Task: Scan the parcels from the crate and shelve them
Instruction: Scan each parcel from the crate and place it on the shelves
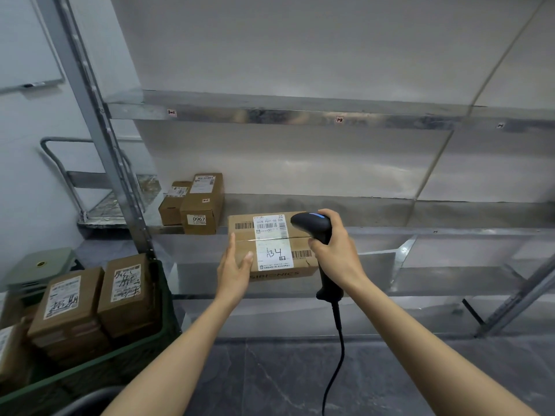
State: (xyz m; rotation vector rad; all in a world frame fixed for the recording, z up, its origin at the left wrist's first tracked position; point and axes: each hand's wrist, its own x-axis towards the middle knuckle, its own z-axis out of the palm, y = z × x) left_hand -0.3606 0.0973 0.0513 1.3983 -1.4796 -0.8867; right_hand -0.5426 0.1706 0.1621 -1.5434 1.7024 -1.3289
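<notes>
My left hand (pixel 235 265) grips the left side of a brown cardboard parcel (pixel 240 247) with a white label marked "A34", held in front of the middle metal shelf (pixel 390 231). In my right hand (pixel 333 253) is a black corded barcode scanner (pixel 312 225), its head just above the parcel's right end, a blue light on top. Two scanned-looking parcels (pixel 198 205) stand on the shelf at the left, one marked "0967". The dark green crate (pixel 144 346) at lower left holds several labelled brown parcels (pixel 90 301).
The metal rack has an upper shelf (pixel 300 114) with small tags and a lower shelf (pixel 420 280). A platform trolley (pixel 99 205) stands behind the rack's left post. A green stool-like object (pixel 39 265) sits beyond the crate. The floor is dark stone.
</notes>
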